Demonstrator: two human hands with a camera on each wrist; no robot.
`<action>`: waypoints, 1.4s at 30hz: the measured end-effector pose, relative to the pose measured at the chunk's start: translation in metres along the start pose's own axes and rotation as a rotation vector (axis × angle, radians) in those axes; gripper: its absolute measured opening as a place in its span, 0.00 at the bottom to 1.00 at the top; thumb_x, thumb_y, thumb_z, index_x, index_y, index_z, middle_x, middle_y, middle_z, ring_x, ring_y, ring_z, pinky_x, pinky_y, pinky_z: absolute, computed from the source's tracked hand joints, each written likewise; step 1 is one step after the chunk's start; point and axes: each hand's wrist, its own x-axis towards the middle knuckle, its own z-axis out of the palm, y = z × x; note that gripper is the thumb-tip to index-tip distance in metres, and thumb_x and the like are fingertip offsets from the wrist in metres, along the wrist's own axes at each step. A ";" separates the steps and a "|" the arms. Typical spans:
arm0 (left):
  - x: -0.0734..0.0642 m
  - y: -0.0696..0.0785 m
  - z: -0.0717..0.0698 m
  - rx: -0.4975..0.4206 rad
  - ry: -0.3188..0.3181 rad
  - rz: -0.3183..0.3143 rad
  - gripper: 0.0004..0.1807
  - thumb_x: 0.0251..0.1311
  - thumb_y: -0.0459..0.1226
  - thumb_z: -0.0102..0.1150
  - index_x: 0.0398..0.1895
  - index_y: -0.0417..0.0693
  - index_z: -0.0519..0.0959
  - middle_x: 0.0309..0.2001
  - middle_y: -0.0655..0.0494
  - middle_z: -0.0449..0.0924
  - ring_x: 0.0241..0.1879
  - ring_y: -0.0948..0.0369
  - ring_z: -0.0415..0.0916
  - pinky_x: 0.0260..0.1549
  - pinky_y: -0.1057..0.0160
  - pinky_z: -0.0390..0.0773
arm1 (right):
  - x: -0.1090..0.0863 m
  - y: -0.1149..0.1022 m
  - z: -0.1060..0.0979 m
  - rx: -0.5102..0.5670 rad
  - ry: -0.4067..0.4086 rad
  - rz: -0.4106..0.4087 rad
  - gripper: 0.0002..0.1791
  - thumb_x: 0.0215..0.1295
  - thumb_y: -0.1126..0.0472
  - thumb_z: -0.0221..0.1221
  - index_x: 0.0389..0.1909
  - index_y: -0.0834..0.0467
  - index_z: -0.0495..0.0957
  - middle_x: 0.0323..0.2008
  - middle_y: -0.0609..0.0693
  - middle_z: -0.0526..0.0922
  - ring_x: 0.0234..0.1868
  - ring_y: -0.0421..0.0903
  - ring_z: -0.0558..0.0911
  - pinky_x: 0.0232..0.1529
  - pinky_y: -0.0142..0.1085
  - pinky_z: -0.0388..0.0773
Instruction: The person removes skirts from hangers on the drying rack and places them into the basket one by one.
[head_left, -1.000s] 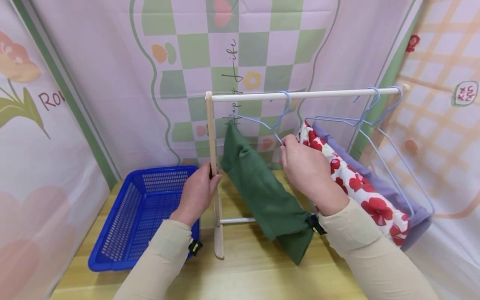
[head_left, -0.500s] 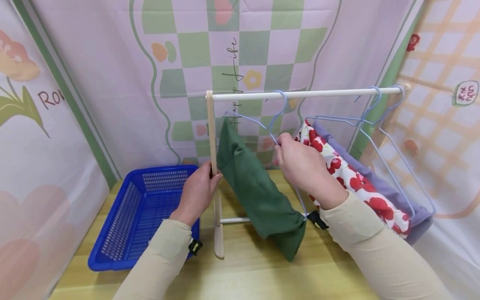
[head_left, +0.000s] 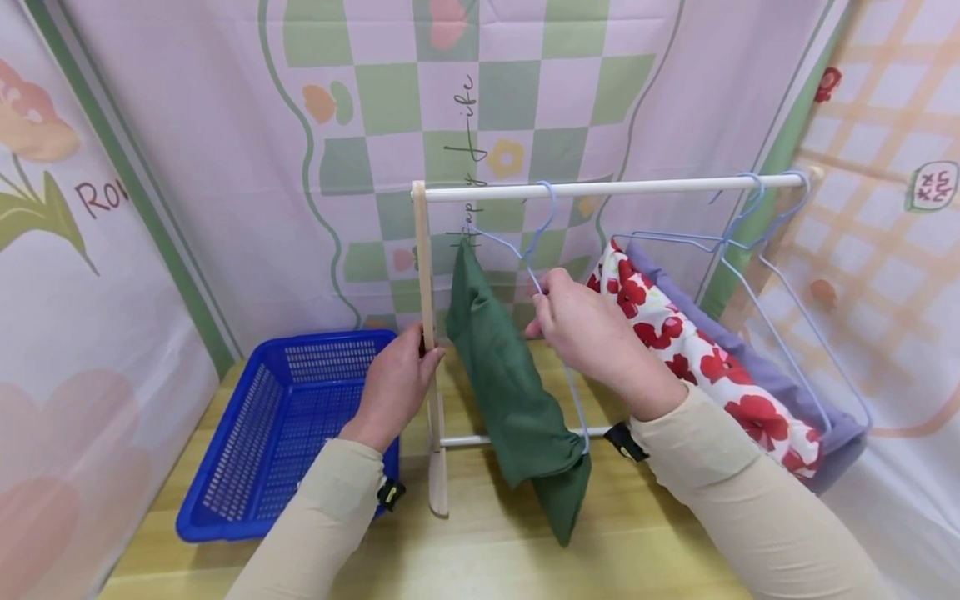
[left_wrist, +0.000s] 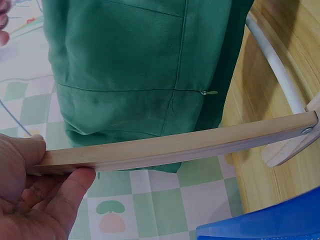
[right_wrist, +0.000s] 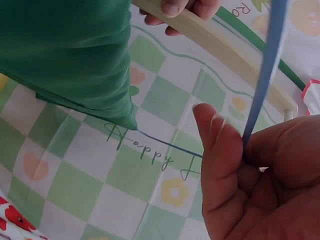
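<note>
A wooden clothes rack with a white rail (head_left: 660,188) stands on the table. My left hand (head_left: 395,379) grips its left upright (head_left: 422,267), thumb on one side and fingers on the other, as the left wrist view shows. With thumb and fingers my right hand (head_left: 592,333) pinches the blue clothes hanger (head_left: 577,404), just below its neck. The hanger's hook loops over the rail. Folded over the hanger is a green cloth (head_left: 510,383), which slants down toward me and shows a small zip pull in the left wrist view. In the right wrist view the hanger wire (right_wrist: 267,65) runs between thumb and fingers.
A blue plastic basket (head_left: 197,508) stands left of the rack. On the rail's right end, two more blue hangers carry a red-flowered white cloth (head_left: 757,417) and a purple cloth (head_left: 840,446). A lower white bar (head_left: 468,440) crosses near the wooden table (head_left: 480,558). Printed curtains surround it.
My right hand has slid the hanger with the green cloth leftward along the rail, and the cloth's near end has swung left. My left hand has stayed on the upright.
</note>
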 end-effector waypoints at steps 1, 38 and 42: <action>0.000 0.000 0.000 0.000 0.000 -0.002 0.11 0.77 0.42 0.57 0.50 0.44 0.76 0.38 0.50 0.83 0.34 0.54 0.81 0.33 0.54 0.84 | 0.000 -0.001 0.001 0.019 -0.008 0.002 0.14 0.84 0.55 0.45 0.56 0.61 0.70 0.35 0.49 0.90 0.33 0.45 0.86 0.37 0.42 0.81; -0.001 0.001 0.003 -0.063 0.005 -0.056 0.11 0.76 0.41 0.59 0.53 0.46 0.76 0.43 0.50 0.85 0.38 0.55 0.83 0.36 0.54 0.86 | 0.007 -0.036 0.014 0.167 -0.033 -0.034 0.33 0.77 0.59 0.43 0.79 0.65 0.54 0.36 0.43 0.89 0.18 0.45 0.74 0.20 0.37 0.71; -0.001 0.001 0.004 -0.061 0.008 -0.059 0.11 0.76 0.41 0.59 0.54 0.45 0.77 0.44 0.48 0.86 0.39 0.54 0.84 0.37 0.53 0.86 | 0.008 -0.036 0.015 0.181 -0.025 -0.039 0.33 0.78 0.58 0.43 0.80 0.63 0.54 0.36 0.43 0.89 0.17 0.45 0.73 0.18 0.37 0.71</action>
